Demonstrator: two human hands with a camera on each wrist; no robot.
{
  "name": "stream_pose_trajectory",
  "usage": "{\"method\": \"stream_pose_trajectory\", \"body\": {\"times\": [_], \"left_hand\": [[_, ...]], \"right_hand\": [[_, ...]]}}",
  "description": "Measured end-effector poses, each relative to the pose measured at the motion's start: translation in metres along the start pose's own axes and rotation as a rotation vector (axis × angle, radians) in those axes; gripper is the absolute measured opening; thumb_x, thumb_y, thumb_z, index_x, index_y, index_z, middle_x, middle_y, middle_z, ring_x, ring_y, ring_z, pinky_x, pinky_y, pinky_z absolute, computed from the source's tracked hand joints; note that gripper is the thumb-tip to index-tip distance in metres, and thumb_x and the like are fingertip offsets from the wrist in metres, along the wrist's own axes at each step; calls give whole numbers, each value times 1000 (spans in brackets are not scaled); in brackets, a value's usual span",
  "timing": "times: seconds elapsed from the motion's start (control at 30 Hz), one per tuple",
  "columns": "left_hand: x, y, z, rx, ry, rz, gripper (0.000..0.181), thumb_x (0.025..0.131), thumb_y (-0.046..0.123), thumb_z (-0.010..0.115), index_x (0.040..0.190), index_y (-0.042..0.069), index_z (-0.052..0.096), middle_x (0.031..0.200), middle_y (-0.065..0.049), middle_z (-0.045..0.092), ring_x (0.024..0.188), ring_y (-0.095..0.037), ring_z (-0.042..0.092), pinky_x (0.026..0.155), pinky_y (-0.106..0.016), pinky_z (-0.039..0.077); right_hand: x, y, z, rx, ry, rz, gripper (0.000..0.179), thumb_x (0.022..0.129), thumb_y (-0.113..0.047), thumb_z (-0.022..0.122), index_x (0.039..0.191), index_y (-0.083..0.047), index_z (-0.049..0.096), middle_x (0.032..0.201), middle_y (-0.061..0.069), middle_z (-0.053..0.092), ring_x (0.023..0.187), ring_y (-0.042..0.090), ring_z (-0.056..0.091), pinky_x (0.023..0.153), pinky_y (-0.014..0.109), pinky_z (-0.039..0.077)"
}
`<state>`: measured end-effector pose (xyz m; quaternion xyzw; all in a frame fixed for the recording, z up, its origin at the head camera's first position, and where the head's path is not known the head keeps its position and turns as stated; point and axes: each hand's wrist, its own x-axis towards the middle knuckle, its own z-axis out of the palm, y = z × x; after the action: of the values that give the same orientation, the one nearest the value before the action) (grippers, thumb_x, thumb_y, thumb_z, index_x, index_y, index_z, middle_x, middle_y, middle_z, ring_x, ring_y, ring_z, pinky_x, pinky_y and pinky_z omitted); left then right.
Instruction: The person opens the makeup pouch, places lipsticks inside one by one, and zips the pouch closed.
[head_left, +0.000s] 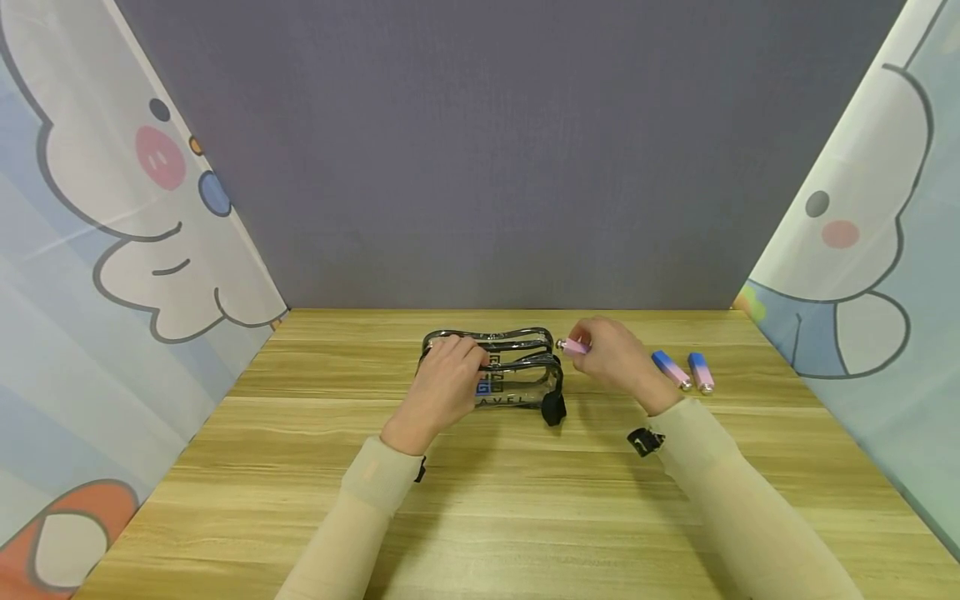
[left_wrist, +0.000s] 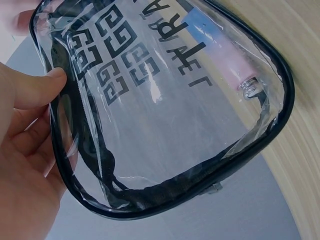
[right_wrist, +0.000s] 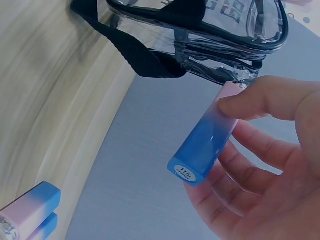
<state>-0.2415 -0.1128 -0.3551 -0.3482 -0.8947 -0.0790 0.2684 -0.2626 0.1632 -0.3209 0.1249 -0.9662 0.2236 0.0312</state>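
A clear toiletry bag (head_left: 517, 401) with black piping and dark lettering stands on the table. My left hand (head_left: 444, 375) grips its upper edge, the thumb on the clear plastic in the left wrist view. Through the bag's wall shows a blue-and-pink lipstick (left_wrist: 225, 52) lying inside. Just right of the bag, my right hand (head_left: 611, 354) pinches another lipstick (right_wrist: 205, 137) between thumb and fingers. Its blue end carries a round label reading 115; the pink end points at the bag and overlaps its edge in the right wrist view.
Two more lipsticks, one slanted (head_left: 670, 369) and one nearly straight (head_left: 701, 372), lie on the wooden table (head_left: 480, 517) right of my right hand. A black strap (right_wrist: 132, 55) hangs from the bag's end. Behind the table rises a grey panel (head_left: 510, 167), flanked by cartoon-print curtains.
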Motion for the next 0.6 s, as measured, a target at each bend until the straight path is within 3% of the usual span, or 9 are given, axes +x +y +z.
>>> {"method": "stream_pose_trajectory", "body": {"times": [0.33,0.6], "left_hand": [[0,1,-1,-4,4,-3,19,85,2,79,101,6,69,99,-6,67,93,-25,59,84,-38,48],[0,1,0,-2,21,2,19,85,3,80,100,7,69,97,-5,66,91,-24,58,82,-37,47]], "right_hand": [[-1,-6,-5,31,28,-34,29,91,-18,73,113,0,69,101,13,68,89,29,63,81,46,52],[-2,-10,-8,40,49,-57,31,86,-11,71,114,0,68,105,15,64,89,30,61,80,46,50]]}}
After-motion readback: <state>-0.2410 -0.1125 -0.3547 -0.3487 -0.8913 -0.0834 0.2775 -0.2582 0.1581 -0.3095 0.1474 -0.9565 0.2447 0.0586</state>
